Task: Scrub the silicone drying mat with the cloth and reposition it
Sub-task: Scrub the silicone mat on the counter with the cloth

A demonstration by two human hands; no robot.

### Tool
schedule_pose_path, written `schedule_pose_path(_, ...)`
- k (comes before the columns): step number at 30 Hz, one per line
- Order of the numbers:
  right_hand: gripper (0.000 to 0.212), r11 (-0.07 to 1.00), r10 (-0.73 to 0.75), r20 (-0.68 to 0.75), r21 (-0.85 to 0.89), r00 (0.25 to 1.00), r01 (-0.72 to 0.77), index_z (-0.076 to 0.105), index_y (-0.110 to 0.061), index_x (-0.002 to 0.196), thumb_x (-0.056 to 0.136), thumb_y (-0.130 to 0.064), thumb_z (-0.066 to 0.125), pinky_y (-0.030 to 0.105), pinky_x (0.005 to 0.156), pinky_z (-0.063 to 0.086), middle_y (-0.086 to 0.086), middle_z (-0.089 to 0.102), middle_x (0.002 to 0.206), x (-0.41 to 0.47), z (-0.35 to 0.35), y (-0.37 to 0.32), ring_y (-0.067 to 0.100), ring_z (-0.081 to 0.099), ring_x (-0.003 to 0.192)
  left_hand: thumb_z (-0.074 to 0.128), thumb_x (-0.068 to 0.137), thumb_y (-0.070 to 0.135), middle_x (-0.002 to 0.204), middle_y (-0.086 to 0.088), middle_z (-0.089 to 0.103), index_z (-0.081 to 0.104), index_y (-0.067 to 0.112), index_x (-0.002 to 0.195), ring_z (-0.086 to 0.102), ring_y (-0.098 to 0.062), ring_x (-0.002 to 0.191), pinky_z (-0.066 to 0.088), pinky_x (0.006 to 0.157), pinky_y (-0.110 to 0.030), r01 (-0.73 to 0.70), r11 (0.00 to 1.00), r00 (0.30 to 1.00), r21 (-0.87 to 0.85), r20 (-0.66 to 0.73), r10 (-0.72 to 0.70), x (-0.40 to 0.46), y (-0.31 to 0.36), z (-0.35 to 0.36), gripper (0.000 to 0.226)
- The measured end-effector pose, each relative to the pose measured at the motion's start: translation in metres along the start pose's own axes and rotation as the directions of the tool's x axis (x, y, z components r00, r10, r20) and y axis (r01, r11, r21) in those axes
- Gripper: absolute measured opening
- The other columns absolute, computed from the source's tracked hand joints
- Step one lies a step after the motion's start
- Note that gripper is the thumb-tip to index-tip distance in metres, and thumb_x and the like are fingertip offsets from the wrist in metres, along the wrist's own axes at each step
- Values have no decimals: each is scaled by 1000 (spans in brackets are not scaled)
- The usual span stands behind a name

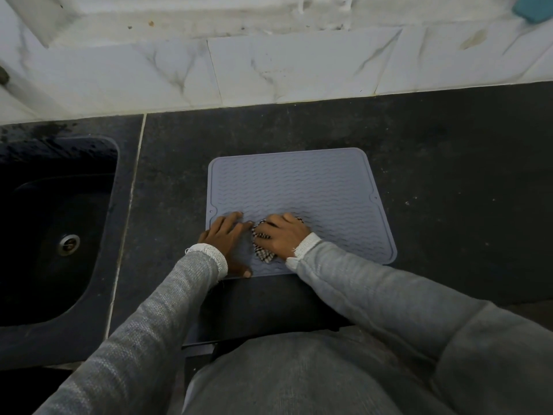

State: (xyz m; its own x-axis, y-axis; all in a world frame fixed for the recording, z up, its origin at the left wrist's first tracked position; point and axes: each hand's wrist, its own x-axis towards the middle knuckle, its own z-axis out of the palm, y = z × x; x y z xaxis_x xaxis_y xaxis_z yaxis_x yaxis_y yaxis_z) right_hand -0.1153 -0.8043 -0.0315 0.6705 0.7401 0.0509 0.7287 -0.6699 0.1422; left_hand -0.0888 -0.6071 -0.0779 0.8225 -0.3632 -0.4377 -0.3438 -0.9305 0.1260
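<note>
A grey-blue silicone drying mat (299, 181) with wavy ridges lies flat on the dark countertop. My left hand (227, 235) rests flat on the mat's near left corner, fingers spread and straight, thumb at the front edge. My right hand (282, 235) presses a bunched black-and-white checked cloth (263, 254) onto the mat's near middle, fingers curled over the wad. Most of the cloth is hidden under that hand.
A dark sink (57, 229) with a metal drain (68, 244) sits to the left. White marble-look tiles (269, 67) rise behind the dark counter (449, 175). A teal object (535, 9) shows at the top right corner.
</note>
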Motion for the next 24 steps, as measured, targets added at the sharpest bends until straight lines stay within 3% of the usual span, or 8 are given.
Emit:
schedule_pose_path(4, 29, 1000, -26, 7, 10, 1000, 26, 76, -31, 80, 78, -23, 48, 20, 60, 49, -11, 73, 86, -20, 5, 16, 15, 69, 74, 77, 48, 63, 152, 14, -5, 8, 42, 143, 0, -20, 140, 21, 109, -53, -29, 999, 1000, -38, -1, 29, -2, -4, 2, 120)
schedule_pose_path(7, 17, 998, -50, 19, -37, 999, 50, 76, -29, 83, 69, -23, 69, 22, 60, 49, -9, 73, 88, -45, 5, 36, 16, 69, 75, 77, 49, 62, 153, 12, -4, 10, 41, 144, 1, -21, 141, 21, 109, -54, -49, 997, 999, -51, -5, 49, -3, -6, 1, 118)
schedule_pose_path(11, 35, 1000, -15, 53, -13, 998, 16, 76, -29, 82, 49, -24, 87, 23, 61, 50, -9, 73, 88, -40, 1, 36, 17, 68, 78, 76, 48, 61, 152, 14, -3, 11, 43, 142, 1, -18, 140, 20, 109, -51, -44, 997, 999, -69, -24, 42, -5, -3, 1, 116)
schedule_pose_path(14, 30, 999, -37, 3, -17, 999, 37, 74, -32, 85, 56, -31, 84, 24, 64, 50, -10, 72, 92, -9, -1, 14, 17, 68, 82, 76, 46, 61, 151, 15, -2, 11, 42, 140, 2, -17, 139, 21, 109, -50, -22, 998, 999, -52, -32, 20, -5, -1, 1, 117)
schedule_pose_path(19, 14, 997, -68, 54, -39, 996, 70, 75, -34, 80, 66, -34, 76, 23, 63, 49, -14, 72, 87, 11, 6, -10, 12, 67, 78, 75, 45, 64, 151, 15, -4, 9, 39, 141, 2, -20, 140, 21, 109, -51, -20, 999, 1000, -35, -24, 20, -4, 0, 1, 120)
schedule_pose_path(22, 23, 996, -62, 61, -65, 996, 65, 76, -30, 82, 78, -27, 54, 28, 66, 37, -10, 73, 89, -20, 10, 16, 15, 69, 75, 75, 50, 64, 152, 14, -5, 6, 41, 143, 0, -20, 141, 20, 109, -52, -52, 997, 999, -57, -12, 51, -6, -5, 2, 119)
schedule_pose_path(24, 18, 993, -24, 38, -117, 999, 28, 76, -28, 83, 74, -24, 61, 30, 67, 31, -8, 73, 90, -40, 11, 31, 17, 69, 76, 74, 52, 65, 153, 12, -6, 6, 40, 144, 0, -21, 141, 20, 109, -53, -79, 995, 997, -64, -10, 78, -7, -6, 1, 117)
